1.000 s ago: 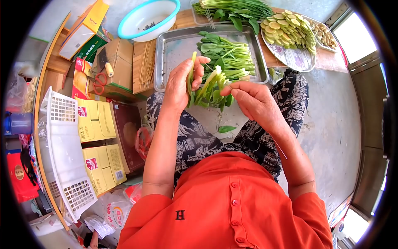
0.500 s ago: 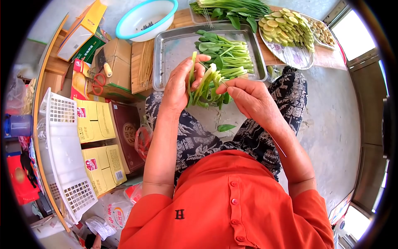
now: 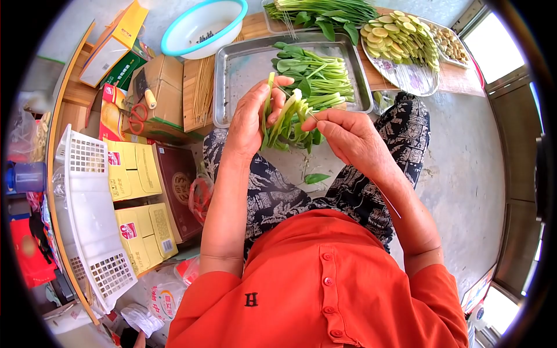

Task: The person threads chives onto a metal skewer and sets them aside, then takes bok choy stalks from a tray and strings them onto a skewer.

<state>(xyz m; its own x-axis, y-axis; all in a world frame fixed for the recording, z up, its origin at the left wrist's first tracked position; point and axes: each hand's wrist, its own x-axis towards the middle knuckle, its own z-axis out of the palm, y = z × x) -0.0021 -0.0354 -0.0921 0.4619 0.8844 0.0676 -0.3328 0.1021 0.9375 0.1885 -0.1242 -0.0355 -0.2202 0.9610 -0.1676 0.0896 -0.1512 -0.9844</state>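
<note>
Leafy greens [image 3: 290, 123] on skewer [image 3: 314, 117], held by near edge of metal tray [image 3: 243, 72]. Your left hand [image 3: 251, 113] pinches stalk [image 3: 267, 107]; right hand [image 3: 349, 134] pinches skewer. Pierce firm part, fingertips clear of point.

Brightly lit; blown out to white at upper-right window [image 3: 495, 46]; bowed fisheye-fashion; black at corners; sharp centrally.
</note>
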